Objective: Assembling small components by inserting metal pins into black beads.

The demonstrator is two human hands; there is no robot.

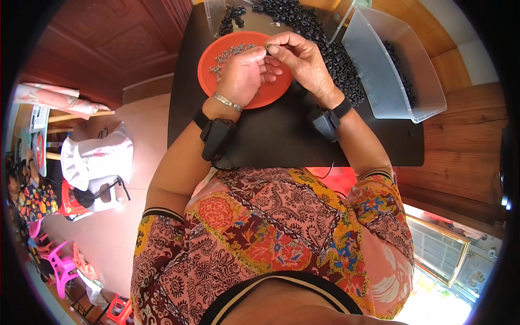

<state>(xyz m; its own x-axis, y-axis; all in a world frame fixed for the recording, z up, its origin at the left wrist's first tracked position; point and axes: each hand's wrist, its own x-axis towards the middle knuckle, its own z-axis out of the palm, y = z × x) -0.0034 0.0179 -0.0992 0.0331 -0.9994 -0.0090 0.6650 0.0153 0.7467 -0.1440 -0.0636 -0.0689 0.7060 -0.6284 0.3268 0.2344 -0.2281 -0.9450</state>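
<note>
My left hand (246, 73) and my right hand (306, 65) meet over a round red plate (208, 84) on the dark table. Thumb and fingertips of both hands are pinched together at one spot. A tiny dark part (268, 47) shows between them, mostly covered by the fingers. Whether the left fingertips hold a separate piece is too small to tell. Many small silver screw-like pieces (234, 51) lie in the plate. Beyond and right of my right hand, a heap of small black ring-like parts (341, 67) spreads over the table.
A translucent plastic bin (374, 81) stands tilted at the table's right, with black parts inside. Larger black parts (290, 16) lie at the far side. On the left are a white sack (100, 157), a pink chair (65, 268) and another person (38, 195) in floral clothing.
</note>
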